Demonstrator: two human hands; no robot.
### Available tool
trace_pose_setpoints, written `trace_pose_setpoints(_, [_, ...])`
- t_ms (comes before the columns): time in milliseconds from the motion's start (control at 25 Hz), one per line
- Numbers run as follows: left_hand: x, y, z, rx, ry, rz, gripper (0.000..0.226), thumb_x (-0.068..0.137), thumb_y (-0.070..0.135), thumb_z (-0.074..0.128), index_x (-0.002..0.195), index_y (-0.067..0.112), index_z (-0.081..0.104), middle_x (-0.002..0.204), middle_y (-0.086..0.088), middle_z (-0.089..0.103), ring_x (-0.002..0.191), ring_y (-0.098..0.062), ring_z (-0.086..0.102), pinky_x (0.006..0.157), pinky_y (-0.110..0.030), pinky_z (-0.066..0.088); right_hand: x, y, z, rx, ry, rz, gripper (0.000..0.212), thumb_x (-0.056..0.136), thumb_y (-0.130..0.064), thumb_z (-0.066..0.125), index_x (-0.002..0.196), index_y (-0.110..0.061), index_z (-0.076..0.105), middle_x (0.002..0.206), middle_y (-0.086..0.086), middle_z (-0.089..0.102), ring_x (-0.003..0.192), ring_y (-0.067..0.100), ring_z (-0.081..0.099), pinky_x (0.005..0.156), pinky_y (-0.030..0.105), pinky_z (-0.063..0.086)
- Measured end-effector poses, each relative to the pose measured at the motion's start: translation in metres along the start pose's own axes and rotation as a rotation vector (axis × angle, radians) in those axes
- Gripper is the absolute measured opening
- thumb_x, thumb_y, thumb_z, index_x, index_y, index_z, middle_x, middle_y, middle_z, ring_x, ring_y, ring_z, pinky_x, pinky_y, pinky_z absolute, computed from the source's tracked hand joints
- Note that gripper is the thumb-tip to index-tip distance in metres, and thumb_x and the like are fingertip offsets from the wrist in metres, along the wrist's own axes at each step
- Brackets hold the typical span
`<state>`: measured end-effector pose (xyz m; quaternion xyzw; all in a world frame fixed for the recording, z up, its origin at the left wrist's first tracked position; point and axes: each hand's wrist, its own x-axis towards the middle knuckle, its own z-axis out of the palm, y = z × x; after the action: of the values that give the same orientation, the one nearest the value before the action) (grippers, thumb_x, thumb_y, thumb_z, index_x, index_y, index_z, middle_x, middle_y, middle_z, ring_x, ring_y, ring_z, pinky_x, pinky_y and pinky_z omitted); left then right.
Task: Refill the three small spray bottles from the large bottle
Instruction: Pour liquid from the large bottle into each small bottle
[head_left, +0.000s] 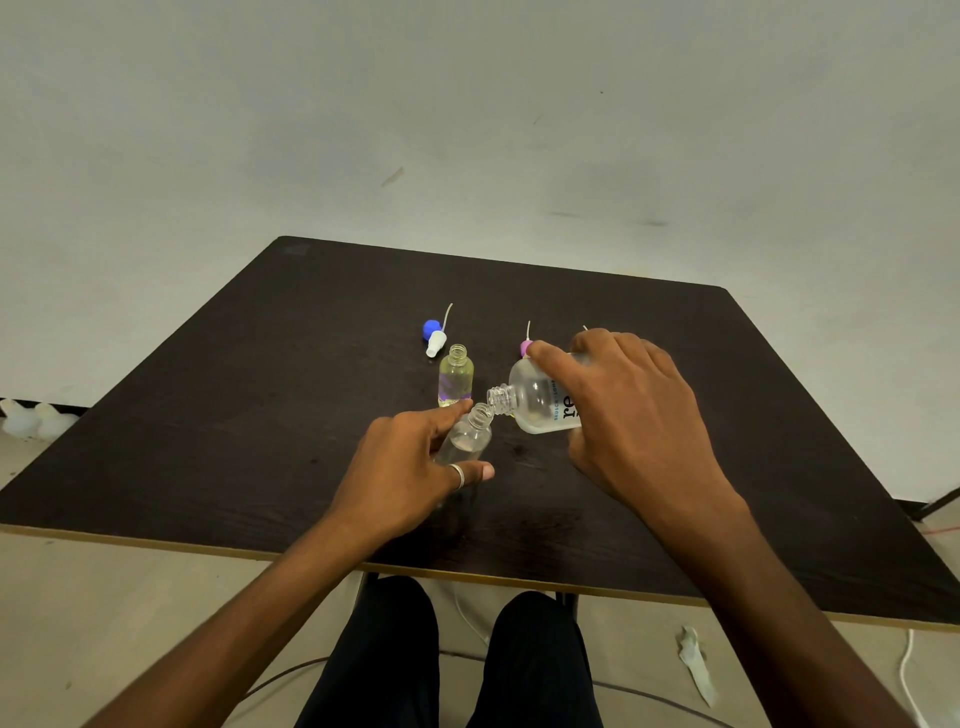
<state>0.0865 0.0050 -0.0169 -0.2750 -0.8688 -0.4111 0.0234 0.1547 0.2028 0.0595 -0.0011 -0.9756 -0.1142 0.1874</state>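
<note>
Right hand (628, 415): clamped on tilted large bottle (535, 400), frame centre.
Left hand (410, 462): clamped on small bottle (467, 441).
Handling: light, slippery; best held mid-body.

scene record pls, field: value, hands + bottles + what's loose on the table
left hand: holds small bottle, open neck tilted toward the large one
right hand: holds large bottle tipped, mouth at the small bottle's neck
second small bottle: upright on table, uncapped, holds yellowish liquid
blue spray top: lying behind it
pink spray top: partly hidden by right hand
third small bottle: not visible
</note>
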Motion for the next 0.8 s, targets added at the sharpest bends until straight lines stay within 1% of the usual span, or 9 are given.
trace_pose_setpoints(120, [-0.0003,-0.0004,0.0002,-0.004,-0.003,0.010,0.076,0.074,0.045,0.081,0.142,0.029,0.051,0.127,0.005,0.068,0.110,-0.005,0.065,0.095,-0.024,0.053,-0.0004,-0.0007,-0.0011,-0.004,0.010,0.004,0.080,0.070,-0.022,0.079,0.140,-0.034,0.042,0.127,0.007,0.056,0.118,0.030,0.053,0.098,0.042,0.043])
trace_pose_setpoints(240, [-0.0006,-0.0007,0.0004,-0.021,0.007,0.021,0.074,0.074,0.045,0.082,0.140,0.030,0.054,0.124,0.008,0.069,0.107,-0.001,0.065,0.091,-0.016,0.051,-0.0007,-0.0011,-0.0013,-0.005,0.015,0.004,0.080,0.069,-0.021,0.079,0.139,-0.035,0.043,0.126,0.006,0.056,0.117,0.030,0.053,0.097,0.042,0.043])
trace_pose_setpoints(400, [-0.0011,0.0015,-0.0002,-0.044,0.005,0.009,0.070,0.074,0.041,0.083,0.138,0.031,0.057,0.117,0.013,0.071,0.093,0.014,0.062,0.078,0.001,0.042,-0.0001,-0.0011,-0.0003,-0.006,0.017,0.003,0.080,0.068,-0.021,0.080,0.138,-0.034,0.043,0.126,0.007,0.057,0.117,0.030,0.054,0.097,0.042,0.044])
trace_pose_setpoints(480, [-0.0021,0.0042,-0.0008,-0.071,-0.001,0.010,0.066,0.074,0.038,0.084,0.135,0.031,0.059,0.113,0.015,0.072,0.087,0.021,0.059,0.076,0.003,0.041,0.0001,-0.0013,-0.0004,-0.008,0.015,0.002,0.081,0.069,-0.022,0.081,0.139,-0.034,0.043,0.126,0.007,0.057,0.117,0.030,0.054,0.097,0.042,0.044])
trace_pose_setpoints(520, [-0.0026,0.0052,-0.0010,-0.082,-0.002,0.013,0.063,0.074,0.036,0.085,0.133,0.032,0.061,0.110,0.017,0.073,0.088,0.022,0.059,0.077,0.003,0.041,0.0000,-0.0013,-0.0003,-0.010,0.012,0.001,0.080,0.069,-0.022,0.080,0.139,-0.034,0.042,0.126,0.007,0.057,0.117,0.030,0.054,0.097,0.042,0.044])
trace_pose_setpoints(600, [-0.0037,0.0067,-0.0014,-0.109,-0.002,0.014,0.057,0.074,0.035,0.085,0.128,0.033,0.064,0.100,0.020,0.074,0.090,0.016,0.063,0.077,0.000,0.044,-0.0004,-0.0014,-0.0003,-0.008,0.023,0.001,0.079,0.070,-0.021,0.080,0.139,-0.034,0.043,0.126,0.007,0.057,0.117,0.029,0.054,0.097,0.042,0.044])
trace_pose_setpoints(680, [-0.0044,0.0069,-0.0013,-0.132,-0.005,0.010,0.051,0.074,0.034,0.085,0.122,0.034,0.068,0.093,0.020,0.074,0.091,0.007,0.067,0.078,-0.006,0.049,-0.0008,-0.0013,-0.0008,-0.003,0.029,0.001,0.079,0.070,-0.021,0.080,0.139,-0.034,0.043,0.126,0.007,0.057,0.117,0.030,0.054,0.097,0.042,0.044])
trace_pose_setpoints(760, [-0.0043,0.0061,-0.0001,-0.135,-0.008,0.010,0.047,0.074,0.034,0.085,0.119,0.034,0.069,0.094,0.015,0.075,0.091,-0.004,0.069,0.077,-0.013,0.052,-0.0009,-0.0014,-0.0010,-0.004,0.021,-0.002,0.080,0.069,-0.021,0.080,0.139,-0.034,0.043,0.127,0.007,0.057,0.117,0.030,0.053,0.098,0.042,0.043])
trace_pose_setpoints(800, [-0.0042,0.0057,0.0005,-0.138,-0.009,0.009,0.046,0.074,0.034,0.085,0.117,0.034,0.069,0.095,0.013,0.076,0.090,-0.006,0.070,0.077,-0.013,0.053,-0.0008,-0.0015,-0.0011,-0.007,0.018,-0.002,0.080,0.069,-0.021,0.080,0.139,-0.034,0.042,0.127,0.007,0.057,0.118,0.030,0.053,0.098,0.042,0.043])
